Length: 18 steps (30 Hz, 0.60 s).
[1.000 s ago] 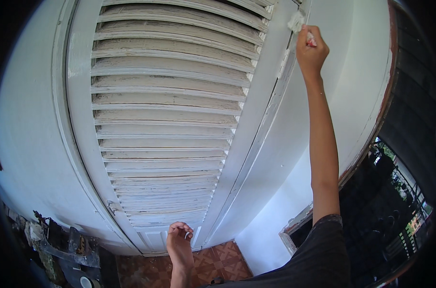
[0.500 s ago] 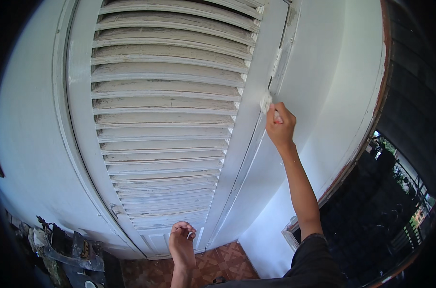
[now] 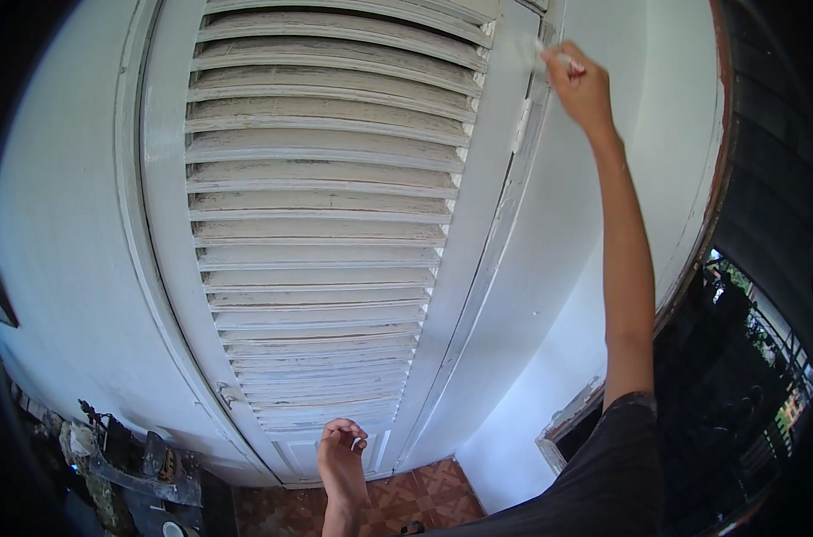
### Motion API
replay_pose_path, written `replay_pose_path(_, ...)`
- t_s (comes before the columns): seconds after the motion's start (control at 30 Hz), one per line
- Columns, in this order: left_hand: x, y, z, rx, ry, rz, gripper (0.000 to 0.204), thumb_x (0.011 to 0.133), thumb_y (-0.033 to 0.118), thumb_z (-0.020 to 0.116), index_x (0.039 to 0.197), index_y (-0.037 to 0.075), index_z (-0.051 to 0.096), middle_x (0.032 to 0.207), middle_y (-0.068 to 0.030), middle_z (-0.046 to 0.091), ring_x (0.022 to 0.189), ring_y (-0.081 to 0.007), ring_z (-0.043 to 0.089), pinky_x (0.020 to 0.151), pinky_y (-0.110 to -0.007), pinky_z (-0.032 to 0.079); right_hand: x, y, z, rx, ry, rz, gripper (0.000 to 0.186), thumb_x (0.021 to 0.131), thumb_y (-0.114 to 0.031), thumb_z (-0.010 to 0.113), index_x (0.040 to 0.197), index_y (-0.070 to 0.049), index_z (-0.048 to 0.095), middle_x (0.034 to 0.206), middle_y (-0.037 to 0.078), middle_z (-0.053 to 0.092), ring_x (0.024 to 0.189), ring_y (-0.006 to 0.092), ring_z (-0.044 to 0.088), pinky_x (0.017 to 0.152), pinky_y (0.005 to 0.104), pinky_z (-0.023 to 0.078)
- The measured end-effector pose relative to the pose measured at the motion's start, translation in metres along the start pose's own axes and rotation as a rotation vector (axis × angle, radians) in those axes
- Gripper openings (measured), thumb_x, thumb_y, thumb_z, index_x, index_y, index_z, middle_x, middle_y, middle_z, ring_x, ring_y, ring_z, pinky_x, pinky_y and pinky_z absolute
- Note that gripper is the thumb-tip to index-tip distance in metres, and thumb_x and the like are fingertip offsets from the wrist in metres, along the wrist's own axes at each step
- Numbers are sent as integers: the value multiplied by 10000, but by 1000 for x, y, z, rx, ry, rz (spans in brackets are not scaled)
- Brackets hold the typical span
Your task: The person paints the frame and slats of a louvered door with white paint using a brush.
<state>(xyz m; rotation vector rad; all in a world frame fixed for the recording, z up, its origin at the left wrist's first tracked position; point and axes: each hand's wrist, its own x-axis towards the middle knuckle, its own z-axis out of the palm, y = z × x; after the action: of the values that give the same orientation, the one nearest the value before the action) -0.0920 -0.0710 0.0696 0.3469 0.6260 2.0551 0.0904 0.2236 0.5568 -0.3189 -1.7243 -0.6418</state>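
While gripping blurred white-and-red tool point(image 3: 573, 64) in right hand point(image 3: 589, 92), upper right of louvred door point(image 3: 326, 148), with left hand point(image 3: 341, 461) loosely half-curled, low before door.

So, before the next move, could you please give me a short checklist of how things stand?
1. Right hand has its grip closed around the white-and-red tool: ok.
2. Tool's tip touching the wood at the upper right of the louvred door: cannot tell, the tip is blurred.
3. Left hand clear of the slats above it, fingers loosely curled, no object visible in it: ok.
4. Slats free of dark streaks and worn patches: not ok, several show them.
5. Small metal latch on the door's left side fastened: cannot tell.
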Motion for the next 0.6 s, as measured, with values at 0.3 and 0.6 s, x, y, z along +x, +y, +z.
replay_pose_path(0.3, 0, -3, 5, 7, -7, 14, 219, 907, 266, 514, 1010, 79, 564, 944, -39, 577, 905, -153, 539, 824, -307, 375, 34, 20, 9, -305, 91, -182, 234, 915, -285, 705, 1064, -106, 690, 709, 133, 630, 598, 264, 572, 602, 331, 482)
replay_pose_path(0.6, 0, -8, 2, 27, 2, -41, 215, 903, 257, 515, 1013, 81, 568, 946, -36, 585, 911, -149, 546, 827, -306, 377, -162, -24, 4, -2, -219, -170, 232, 828, -134, 756, 1036, -67, 678, 841, 119, 650, 728, 331, 640, 635, 406, 514)
